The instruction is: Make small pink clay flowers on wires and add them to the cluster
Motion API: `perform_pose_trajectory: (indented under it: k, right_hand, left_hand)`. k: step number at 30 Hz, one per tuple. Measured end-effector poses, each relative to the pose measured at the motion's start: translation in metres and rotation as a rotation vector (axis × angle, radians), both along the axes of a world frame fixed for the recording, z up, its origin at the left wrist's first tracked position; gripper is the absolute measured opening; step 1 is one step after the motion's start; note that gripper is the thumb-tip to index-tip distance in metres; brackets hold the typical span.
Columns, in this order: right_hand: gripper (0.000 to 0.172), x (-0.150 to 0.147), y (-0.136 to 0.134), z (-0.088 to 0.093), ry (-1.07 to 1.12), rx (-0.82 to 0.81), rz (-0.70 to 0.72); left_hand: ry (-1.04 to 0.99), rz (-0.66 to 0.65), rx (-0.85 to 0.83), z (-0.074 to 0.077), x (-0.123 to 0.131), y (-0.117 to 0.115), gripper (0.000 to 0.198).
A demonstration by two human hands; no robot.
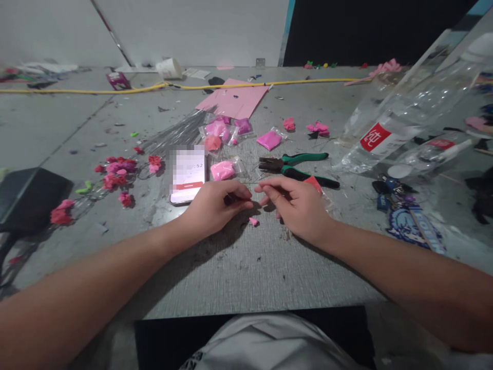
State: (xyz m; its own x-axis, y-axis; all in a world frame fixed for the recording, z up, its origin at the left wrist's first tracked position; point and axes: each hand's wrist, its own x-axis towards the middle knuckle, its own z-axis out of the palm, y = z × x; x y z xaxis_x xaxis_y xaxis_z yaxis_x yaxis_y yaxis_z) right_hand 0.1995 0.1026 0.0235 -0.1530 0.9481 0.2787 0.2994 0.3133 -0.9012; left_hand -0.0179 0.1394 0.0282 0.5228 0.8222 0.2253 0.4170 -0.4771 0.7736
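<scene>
My left hand (227, 203) hovers low over the grey table (231, 272), its thumb and fingertips drawn together; what they pinch, if anything, is too small to tell. Facing it across a narrow gap, my right hand (295, 203) has thumb and forefinger pressed together, with a thin wire faintly visible between the hands. Just below the gap lies a small pink clay piece (253, 221). A lit phone (188, 174) rests beside my left hand. Pliers with green and black handles (304, 159) lie behind my right hand, near a red packet (314, 184).
Clay packets (269, 139) and a pink sheet (234, 97) lie farther back. Wire stems with pink and red clay flowers (115, 172) spread leftward, near a dark object (34, 198). Plastic bottles (385, 139) and keys (393, 185) stand or lie right. A yellow cable (215, 88) crosses behind.
</scene>
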Motion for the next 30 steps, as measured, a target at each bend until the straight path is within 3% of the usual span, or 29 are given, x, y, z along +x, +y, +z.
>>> perform_pose_trajectory:
  k: [5, 11, 19, 25, 30]
  right_hand:
    - [0.013, 0.0, -0.001, 0.002, 0.007, 0.01, 0.009]
    - [0.033, 0.003, -0.002, 0.0, 0.012, -0.027, 0.102]
    - [0.011, -0.001, 0.001, -0.003, -0.023, 0.037, 0.01]
    - [0.013, -0.003, -0.001, -0.003, 0.06, -0.067, 0.065]
    - [0.015, -0.002, -0.001, 0.004, -0.015, -0.058, 0.018]
  left_hand:
    - [0.091, -0.02, 0.064, 0.001, -0.001, 0.001, 0.016]
    - [0.185, -0.106, 0.202, 0.0, -0.003, 0.003, 0.019]
    - [0.148, -0.201, 0.414, -0.012, -0.006, 0.011, 0.015]
    - [0.159, -0.18, 0.377, -0.012, -0.005, 0.012, 0.016]
    - [0.228, -0.085, 0.31, -0.005, -0.005, 0.008, 0.012]
